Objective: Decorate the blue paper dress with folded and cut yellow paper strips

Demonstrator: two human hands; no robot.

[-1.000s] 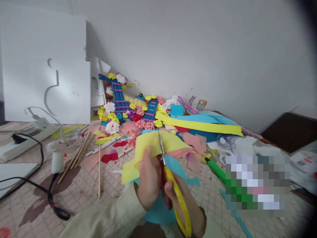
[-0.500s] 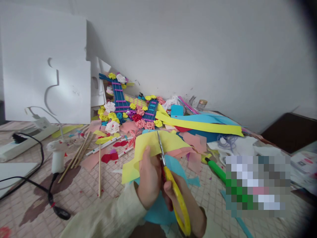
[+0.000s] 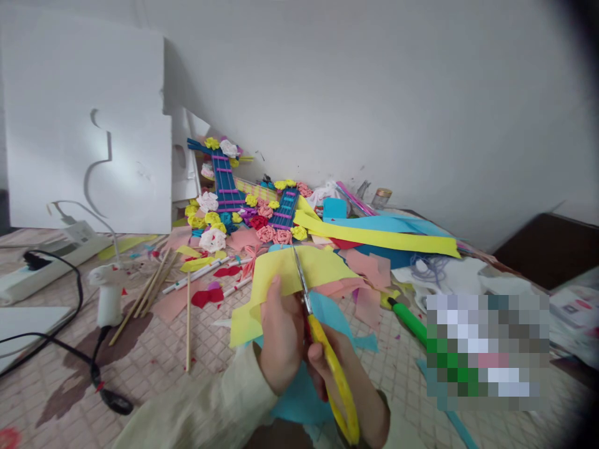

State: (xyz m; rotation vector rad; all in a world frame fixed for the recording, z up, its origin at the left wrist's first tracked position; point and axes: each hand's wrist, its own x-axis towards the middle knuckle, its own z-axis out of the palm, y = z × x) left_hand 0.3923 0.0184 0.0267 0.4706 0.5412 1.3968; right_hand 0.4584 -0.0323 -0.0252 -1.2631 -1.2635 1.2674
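My left hand [image 3: 283, 333] is closed on a piece of yellow crepe paper [image 3: 322, 269], its thumb lying on top and the fingers hidden beneath. Yellow-handled scissors [image 3: 337, 380] are gripped in my right hand [image 3: 349, 362]. Their blades point away from me across the paper, nearly closed, with the tip by its far edge. Under both hands lies blue paper [image 3: 302, 399]. Pink paper pieces [image 3: 372, 268] are just beyond the yellow sheet.
Guitar-shaped crafts [image 3: 227, 181] with paper flowers lean at the back. A glue gun [image 3: 108, 296], wooden sticks [image 3: 145, 290] and a power strip [image 3: 51, 265] are left. Yellow strips [image 3: 384, 236] and a green marker [image 3: 408, 322] lie right; a pixelated patch hides part there.
The scissors have shifted slightly left across the yellow paper. The paper's right corner has drawn in a little to the left; both hands keep their hold.
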